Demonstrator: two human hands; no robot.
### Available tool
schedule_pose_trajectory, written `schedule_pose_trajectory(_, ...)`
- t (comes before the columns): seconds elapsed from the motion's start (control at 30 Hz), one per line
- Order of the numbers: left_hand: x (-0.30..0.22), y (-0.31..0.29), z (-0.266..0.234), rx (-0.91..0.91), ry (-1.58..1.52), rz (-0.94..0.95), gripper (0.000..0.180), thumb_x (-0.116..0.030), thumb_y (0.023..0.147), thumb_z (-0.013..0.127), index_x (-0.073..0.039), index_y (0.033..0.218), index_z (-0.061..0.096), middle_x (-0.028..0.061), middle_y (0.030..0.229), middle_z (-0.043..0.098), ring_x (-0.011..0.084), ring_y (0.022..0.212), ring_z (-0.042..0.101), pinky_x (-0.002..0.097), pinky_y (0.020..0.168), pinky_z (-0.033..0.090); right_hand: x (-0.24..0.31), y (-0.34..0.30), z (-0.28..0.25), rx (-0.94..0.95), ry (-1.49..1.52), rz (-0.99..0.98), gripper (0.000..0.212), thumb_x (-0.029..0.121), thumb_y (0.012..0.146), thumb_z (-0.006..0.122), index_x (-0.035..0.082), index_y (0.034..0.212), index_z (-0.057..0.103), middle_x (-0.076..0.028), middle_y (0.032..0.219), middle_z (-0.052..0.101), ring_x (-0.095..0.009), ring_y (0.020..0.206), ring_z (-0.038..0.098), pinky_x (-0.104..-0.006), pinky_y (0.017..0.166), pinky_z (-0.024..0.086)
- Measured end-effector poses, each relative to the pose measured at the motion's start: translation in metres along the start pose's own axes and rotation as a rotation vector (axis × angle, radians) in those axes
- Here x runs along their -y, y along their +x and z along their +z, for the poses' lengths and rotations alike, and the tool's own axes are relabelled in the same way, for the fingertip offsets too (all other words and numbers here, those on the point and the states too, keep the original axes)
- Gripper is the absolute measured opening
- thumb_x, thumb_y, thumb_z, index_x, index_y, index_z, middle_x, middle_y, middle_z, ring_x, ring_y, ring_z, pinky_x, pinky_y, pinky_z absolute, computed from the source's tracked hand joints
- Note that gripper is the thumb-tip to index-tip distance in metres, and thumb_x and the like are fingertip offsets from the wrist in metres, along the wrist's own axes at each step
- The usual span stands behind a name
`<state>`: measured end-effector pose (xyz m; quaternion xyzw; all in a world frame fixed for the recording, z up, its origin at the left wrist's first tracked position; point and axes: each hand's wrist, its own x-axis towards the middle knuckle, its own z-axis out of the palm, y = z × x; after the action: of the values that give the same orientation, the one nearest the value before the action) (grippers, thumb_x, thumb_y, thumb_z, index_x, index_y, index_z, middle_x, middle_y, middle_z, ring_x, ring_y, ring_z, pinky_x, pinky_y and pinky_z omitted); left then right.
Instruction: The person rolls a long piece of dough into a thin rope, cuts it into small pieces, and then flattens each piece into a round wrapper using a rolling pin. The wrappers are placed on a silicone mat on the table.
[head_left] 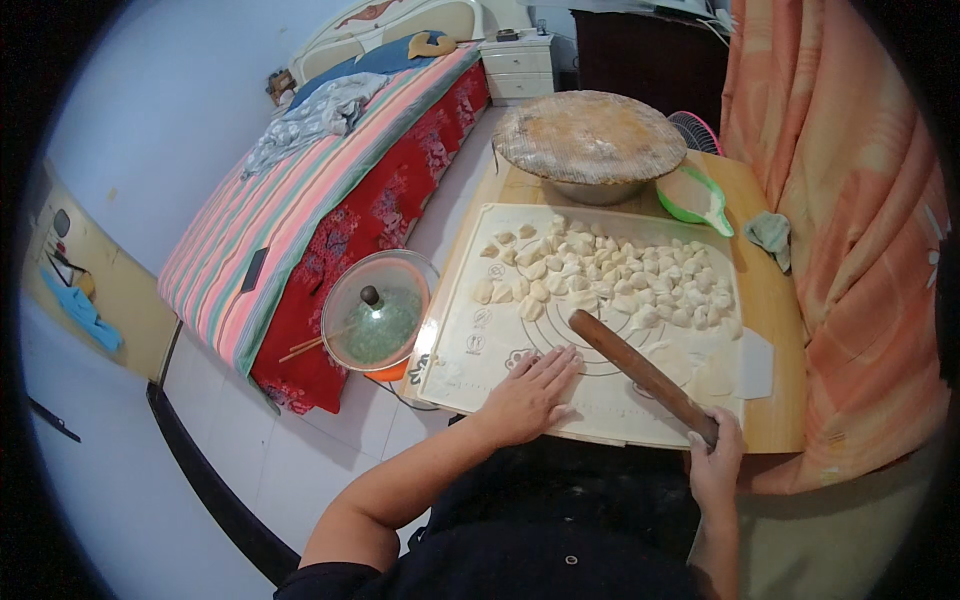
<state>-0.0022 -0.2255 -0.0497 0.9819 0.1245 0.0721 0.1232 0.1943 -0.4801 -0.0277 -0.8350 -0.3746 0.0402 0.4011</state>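
Note:
My left hand (530, 395) lies flat on the pale printed kneading mat (460, 372), its fingers stretched out near the front edge. My right hand (716, 450) grips the near end of a brown wooden rolling pin (640, 375). The pin slants away to the left over the mat, and whether it touches the mat I cannot tell. Behind it are spread many small floury dough pieces (610, 270). Pale flat dough (708, 376) seems to lie right of the pin, beside a white dough scraper (757, 365) at the mat's right edge.
A basin (595, 192) under a round floury lid (590, 135) stands at the table's back. Nearby are a green flour scoop (718, 215) and a cloth (768, 236). Left of the table sits a glass-lidded pot (376, 335) with chopsticks (300, 349). A bed (320, 170) and orange curtain (820, 250) flank the table.

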Motion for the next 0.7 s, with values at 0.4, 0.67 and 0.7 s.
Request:
schedule_pose_trajectory(0.4, 0.017, 0.031, 0.009, -0.308, 0.013, -0.051, 0.027, -0.021, 0.090, 0.059, -0.006, 0.112, 0.056, 0.0134, 0.118, 0.057, 0.0334, 0.112, 0.053, 0.0477, 0.102, 0.038, 0.028, 0.017, 0.027, 0.064, 0.041, -0.004, 0.040, -0.005, 0.081, 0.063, 0.000, 0.120, 0.053, -0.016, 0.115, 0.058, -0.030, 0.109, 0.057, -0.0369, 0.098, 0.044)
schedule_pose_trajectory(0.67, 0.010, 0.029, -0.026, -0.109, -0.011, -0.022, 0.033, -0.012, 0.085, 0.060, -0.003, 0.117, 0.054, 0.0123, 0.113, 0.057, 0.0321, 0.109, 0.054, 0.0456, 0.092, 0.045, 0.031, 0.016, 0.030, 0.036, 0.096, 0.016, 0.042, -0.003, 0.078, 0.068, 0.002, 0.117, 0.055, -0.017, 0.112, 0.060, -0.037, 0.108, 0.056, -0.0427, 0.097, 0.043)
schedule_pose_trajectory(0.7, 0.010, 0.028, -0.030, -0.113, 0.061, 0.000, 0.035, -0.013, 0.085, 0.061, -0.003, 0.118, 0.054, 0.0129, 0.115, 0.057, 0.0321, 0.110, 0.054, 0.0455, 0.091, 0.046, 0.031, 0.016, 0.030, 0.041, 0.109, 0.024, 0.042, -0.003, 0.078, 0.068, 0.002, 0.117, 0.055, -0.017, 0.112, 0.060, -0.037, 0.108, 0.056, -0.0426, 0.096, 0.043)
